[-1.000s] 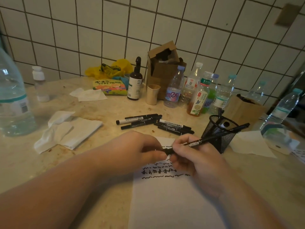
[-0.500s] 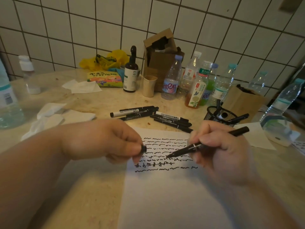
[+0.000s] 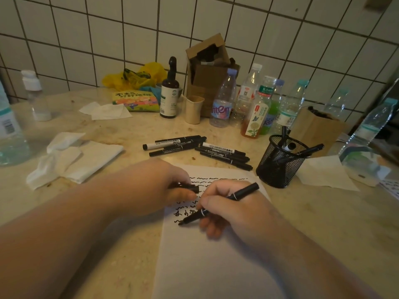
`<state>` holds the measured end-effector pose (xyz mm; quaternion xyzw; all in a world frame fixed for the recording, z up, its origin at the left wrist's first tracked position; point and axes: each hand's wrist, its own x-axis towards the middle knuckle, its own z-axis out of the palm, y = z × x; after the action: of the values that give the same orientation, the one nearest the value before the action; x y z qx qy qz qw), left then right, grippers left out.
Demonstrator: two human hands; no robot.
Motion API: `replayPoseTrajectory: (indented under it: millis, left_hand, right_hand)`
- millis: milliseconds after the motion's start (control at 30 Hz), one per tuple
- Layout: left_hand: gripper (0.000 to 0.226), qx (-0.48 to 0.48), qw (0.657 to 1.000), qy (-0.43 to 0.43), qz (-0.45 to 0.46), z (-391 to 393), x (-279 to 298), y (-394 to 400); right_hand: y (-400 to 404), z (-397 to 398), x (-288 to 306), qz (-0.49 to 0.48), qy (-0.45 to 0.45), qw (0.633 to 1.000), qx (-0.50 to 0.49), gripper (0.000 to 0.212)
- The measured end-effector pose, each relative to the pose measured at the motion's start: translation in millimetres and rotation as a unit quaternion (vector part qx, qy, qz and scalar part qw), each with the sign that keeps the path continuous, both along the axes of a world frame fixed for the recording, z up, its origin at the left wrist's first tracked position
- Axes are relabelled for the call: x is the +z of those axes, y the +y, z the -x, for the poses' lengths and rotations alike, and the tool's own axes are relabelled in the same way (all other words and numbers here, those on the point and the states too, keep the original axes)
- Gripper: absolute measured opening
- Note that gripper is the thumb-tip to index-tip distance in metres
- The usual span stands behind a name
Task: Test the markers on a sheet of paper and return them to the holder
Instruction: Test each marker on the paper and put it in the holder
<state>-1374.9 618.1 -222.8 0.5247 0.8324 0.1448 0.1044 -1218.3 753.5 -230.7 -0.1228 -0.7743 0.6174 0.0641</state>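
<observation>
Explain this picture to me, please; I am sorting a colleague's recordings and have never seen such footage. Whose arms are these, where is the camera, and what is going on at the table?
There is no machine here. The arms belong to a person wearing a camera on the head, so you look forward and down at their own hands. The right hand holds an uncapped black marker, tip on the white sheet of paper, which already bears wavy black test lines. The left hand pinches the marker's black cap. Behind the sheet lies a loose bunch of black markers on the beige stone table. To the right stands a black wire-mesh holder with a few markers in it. Plastic bottles, crumpled tissues and cardboard boxes sit farther back.
</observation>
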Motion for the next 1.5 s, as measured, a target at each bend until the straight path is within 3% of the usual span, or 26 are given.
replayPoseTrajectory:
  millis: [300, 700, 1033, 1267, 1500]
  left_hand:
    - [0.035, 0.013, 0.999, 0.032, 0.018, 3.2, -3.5, 3.0]
    - [0.043, 0.032, 0.999, -0.004, 0.023, 2.1, -1.3, -0.1]
    - [0.021, 0.038, 0.999, -0.017, -0.009, 0.6, 3.8, 0.5]
    - [0.021, 0.041, 0.998, -0.025, -0.026, -0.7, 4.0, -0.4]
    - [0.022, 0.026, 0.998, -0.043, -0.046, -7.3, 8.0, 1.0]
  right_hand:
    - [-0.6, 3.8, -4.9, -0.013, -0.006, 1.000, 0.007, 0.015]
    - [4.8, 0.1, 0.2, -0.050, -0.014, 0.998, -0.046, 0.020]
    - [18.7, -2.4, 14.3, 0.003, 0.110, 0.979, -0.171, 0.023]
    - [19.1, -0.3, 13.2, 0.058, 0.136, 0.978, -0.148, 0.029]
    - [16.6, 1.0, 7.9, 0.048, 0.103, 0.989, -0.099, 0.014]
